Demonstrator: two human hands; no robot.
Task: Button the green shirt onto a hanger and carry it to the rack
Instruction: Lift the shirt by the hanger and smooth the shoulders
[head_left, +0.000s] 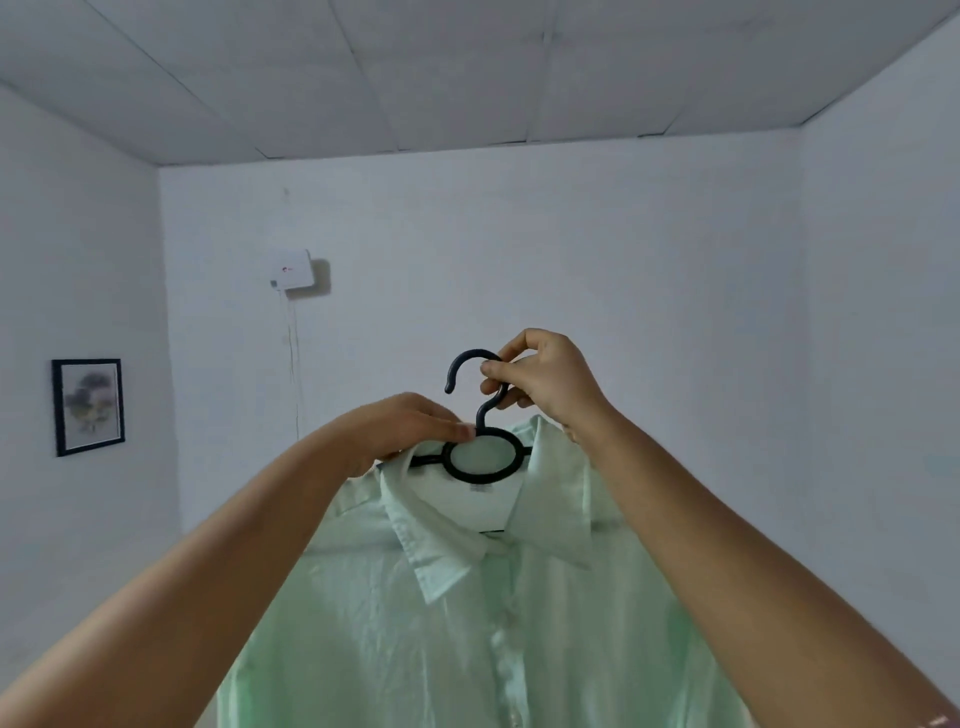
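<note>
Held high in mid-room, the green shirt (467, 623) hangs buttoned on the black hanger (480, 441), right hand (545, 384) pinching its hook, left hand (410, 431) seemingly clamping the left shoulder, where a loosened pinch could tip it off

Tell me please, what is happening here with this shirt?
A person holds a green shirt up in front of them on a black hanger. The right hand pinches the hook, and the left hand rests at the collar beside the hanger's neck. The front looks buttoned, and the shirt hangs in the air. No rack shows in this view, only white walls, a framed picture and a small white box on the wall.
</note>
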